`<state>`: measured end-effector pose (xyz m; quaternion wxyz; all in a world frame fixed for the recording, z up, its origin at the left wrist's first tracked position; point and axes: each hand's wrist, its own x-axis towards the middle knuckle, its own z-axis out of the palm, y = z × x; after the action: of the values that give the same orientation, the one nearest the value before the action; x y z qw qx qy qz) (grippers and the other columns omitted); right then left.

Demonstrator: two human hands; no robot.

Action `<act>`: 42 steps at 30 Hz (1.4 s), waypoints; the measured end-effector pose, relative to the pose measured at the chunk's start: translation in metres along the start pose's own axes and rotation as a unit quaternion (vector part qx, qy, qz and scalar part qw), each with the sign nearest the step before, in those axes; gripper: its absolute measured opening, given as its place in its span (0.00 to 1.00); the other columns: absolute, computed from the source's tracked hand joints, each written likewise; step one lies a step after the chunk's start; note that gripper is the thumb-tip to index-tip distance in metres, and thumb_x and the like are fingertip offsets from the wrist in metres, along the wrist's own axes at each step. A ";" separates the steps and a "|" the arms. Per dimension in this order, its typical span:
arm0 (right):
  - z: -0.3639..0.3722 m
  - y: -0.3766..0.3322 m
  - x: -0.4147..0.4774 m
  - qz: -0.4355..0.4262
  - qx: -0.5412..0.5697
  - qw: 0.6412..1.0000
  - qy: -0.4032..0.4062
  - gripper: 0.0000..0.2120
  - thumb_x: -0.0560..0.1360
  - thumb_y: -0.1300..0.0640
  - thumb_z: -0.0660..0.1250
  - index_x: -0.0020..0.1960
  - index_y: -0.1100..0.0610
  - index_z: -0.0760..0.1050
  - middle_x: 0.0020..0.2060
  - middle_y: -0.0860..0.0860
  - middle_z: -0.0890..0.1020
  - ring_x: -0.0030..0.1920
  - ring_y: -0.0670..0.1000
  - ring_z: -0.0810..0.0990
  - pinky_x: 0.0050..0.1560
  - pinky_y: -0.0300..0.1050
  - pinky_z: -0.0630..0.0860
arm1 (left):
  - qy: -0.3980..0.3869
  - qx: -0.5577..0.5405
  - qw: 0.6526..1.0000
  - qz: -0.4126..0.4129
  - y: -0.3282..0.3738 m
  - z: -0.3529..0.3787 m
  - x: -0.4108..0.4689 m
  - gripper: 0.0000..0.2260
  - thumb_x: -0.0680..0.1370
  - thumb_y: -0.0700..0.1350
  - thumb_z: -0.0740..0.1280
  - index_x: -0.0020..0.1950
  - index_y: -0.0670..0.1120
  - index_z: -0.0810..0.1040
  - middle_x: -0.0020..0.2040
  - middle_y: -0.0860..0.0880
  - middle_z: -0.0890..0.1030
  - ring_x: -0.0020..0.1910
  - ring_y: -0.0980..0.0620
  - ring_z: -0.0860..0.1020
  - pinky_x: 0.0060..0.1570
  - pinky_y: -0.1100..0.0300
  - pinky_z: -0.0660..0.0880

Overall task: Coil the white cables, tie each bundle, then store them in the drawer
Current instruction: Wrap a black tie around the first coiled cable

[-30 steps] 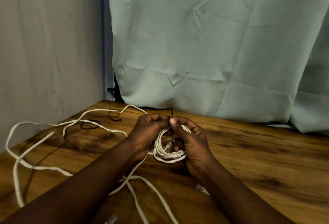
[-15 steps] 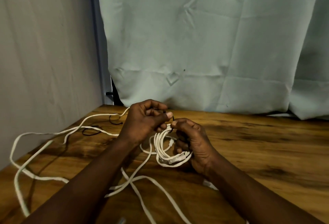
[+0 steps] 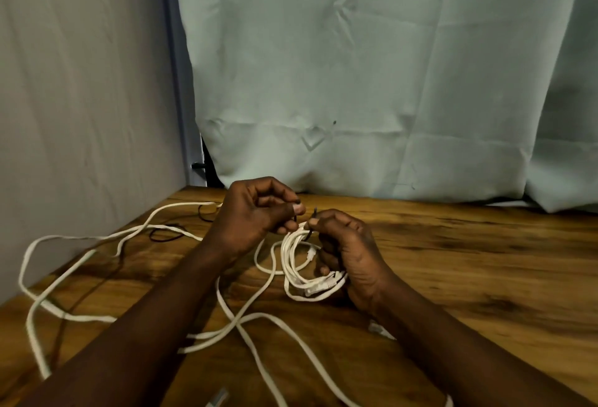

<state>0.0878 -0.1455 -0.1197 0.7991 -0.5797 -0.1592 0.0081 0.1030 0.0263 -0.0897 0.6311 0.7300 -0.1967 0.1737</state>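
A small coil of white cable [image 3: 296,266] hangs just above the wooden table [image 3: 469,264], its plug ends low on the right. My right hand [image 3: 348,253] holds the coil and pinches one end of a thin black tie [image 3: 310,227] that wraps the top of the bundle. My left hand [image 3: 259,215] pinches the tie's other end a little up and to the left. A long loose flat white cable [image 3: 81,317] sprawls over the table's left side and front.
Two more thin black ties [image 3: 168,235] lie on the table at the back left. A pale curtain [image 3: 356,83] hangs behind the table, with a grey wall on the left. A cable plug [image 3: 218,400] shows at the bottom edge.
My hands have drawn apart: the left moved up and left with its tie end, while the right stayed low holding the coil. The camera tilted up slightly.
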 end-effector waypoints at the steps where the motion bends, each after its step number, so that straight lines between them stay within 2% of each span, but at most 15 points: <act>1: 0.001 -0.002 -0.001 0.000 -0.006 1.000 -0.003 0.07 0.80 0.64 0.65 0.43 0.60 0.77 0.22 0.47 0.73 0.18 0.43 0.66 0.22 0.36 0.63 | 0.001 0.015 1.000 0.011 -0.001 0.001 0.000 0.06 0.74 0.34 0.75 0.49 0.35 0.82 0.38 0.40 0.86 0.34 0.46 0.84 0.34 0.59 0.81; 4: 0.002 -0.005 -0.002 0.002 -0.020 1.000 -0.007 0.09 0.79 0.65 0.64 0.42 0.59 0.78 0.24 0.48 0.77 0.18 0.44 0.65 0.23 0.37 0.64 | -0.008 0.035 0.999 0.032 -0.001 0.000 0.000 0.04 0.74 0.34 0.75 0.47 0.35 0.83 0.37 0.37 0.85 0.33 0.47 0.83 0.34 0.59 0.81; 6: 0.000 -0.004 -0.001 0.006 -0.033 0.999 -0.011 0.09 0.79 0.65 0.64 0.43 0.59 0.80 0.24 0.49 0.75 0.19 0.45 0.62 0.25 0.38 0.64 | -0.021 0.046 0.998 0.043 0.000 0.001 0.000 0.04 0.75 0.34 0.75 0.48 0.35 0.84 0.38 0.34 0.84 0.33 0.46 0.83 0.34 0.58 0.81; 9: -0.003 -0.004 -0.001 0.016 -0.037 0.999 -0.011 0.08 0.79 0.64 0.64 0.50 0.67 0.80 0.25 0.52 0.74 0.20 0.45 0.61 0.26 0.39 0.63 | -0.027 0.054 0.997 0.051 0.000 0.003 -0.001 0.04 0.75 0.34 0.75 0.48 0.35 0.84 0.39 0.36 0.85 0.34 0.45 0.83 0.36 0.57 0.82; 11: -0.003 -0.005 -0.002 0.018 -0.034 0.999 -0.010 0.09 0.79 0.64 0.63 0.52 0.68 0.79 0.24 0.52 0.73 0.20 0.45 0.60 0.26 0.39 0.63 | -0.029 0.056 0.996 0.055 0.001 0.005 -0.002 0.04 0.75 0.35 0.75 0.48 0.36 0.85 0.38 0.37 0.85 0.34 0.45 0.83 0.36 0.56 0.82; 13: -0.003 -0.005 -0.002 0.021 -0.031 0.999 -0.014 0.08 0.79 0.64 0.63 0.47 0.63 0.80 0.20 0.47 0.68 0.20 0.45 0.59 0.27 0.40 0.62 | -0.024 0.051 0.997 0.054 0.001 0.006 -0.003 0.04 0.75 0.35 0.75 0.48 0.36 0.84 0.38 0.37 0.85 0.33 0.45 0.82 0.35 0.56 0.81; 16: -0.003 -0.006 -0.002 0.035 -0.016 0.999 -0.020 0.16 0.79 0.63 0.62 0.36 0.54 0.81 0.20 0.45 0.64 0.20 0.45 0.58 0.29 0.42 0.60 | -0.019 0.035 0.998 0.046 0.001 0.009 -0.004 0.04 0.75 0.34 0.74 0.49 0.35 0.84 0.40 0.34 0.84 0.33 0.45 0.81 0.34 0.58 0.80; 18: -0.003 -0.006 -0.003 0.043 -0.011 0.999 -0.028 0.19 0.79 0.62 0.63 0.33 0.51 0.83 0.21 0.45 0.63 0.20 0.45 0.57 0.29 0.42 0.60 | -0.026 0.036 0.998 0.045 0.000 0.009 -0.005 0.03 0.75 0.34 0.74 0.48 0.36 0.84 0.40 0.34 0.84 0.32 0.46 0.80 0.33 0.59 0.79; 28: -0.004 -0.005 -0.002 0.052 0.002 0.998 -0.030 0.19 0.78 0.63 0.62 0.33 0.51 0.83 0.20 0.45 0.64 0.19 0.44 0.57 0.26 0.39 0.61 | -0.035 0.042 0.998 0.031 0.000 0.009 -0.004 0.03 0.76 0.35 0.74 0.48 0.37 0.84 0.40 0.34 0.84 0.32 0.48 0.80 0.33 0.60 0.78; 35: -0.006 -0.005 -0.001 0.075 0.015 0.997 -0.019 0.12 0.78 0.62 0.62 0.39 0.56 0.80 0.22 0.46 0.60 0.19 0.44 0.56 0.27 0.41 0.60 | -0.026 0.029 0.999 0.026 -0.001 0.012 -0.006 0.03 0.76 0.35 0.74 0.48 0.37 0.84 0.37 0.40 0.84 0.32 0.49 0.80 0.33 0.60 0.78; 42: -0.006 -0.005 -0.001 0.089 0.024 0.996 -0.023 0.18 0.78 0.61 0.62 0.31 0.52 0.80 0.21 0.46 0.60 0.19 0.44 0.56 0.28 0.42 0.60 | -0.028 0.027 0.999 0.028 -0.002 0.011 -0.006 0.03 0.76 0.35 0.74 0.48 0.37 0.83 0.36 0.40 0.83 0.31 0.48 0.80 0.33 0.60 0.78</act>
<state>0.0879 -0.1527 -0.1172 0.8050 -0.5718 -0.1256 0.0962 0.0991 0.0155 -0.0957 0.6001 0.7457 -0.2300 0.1759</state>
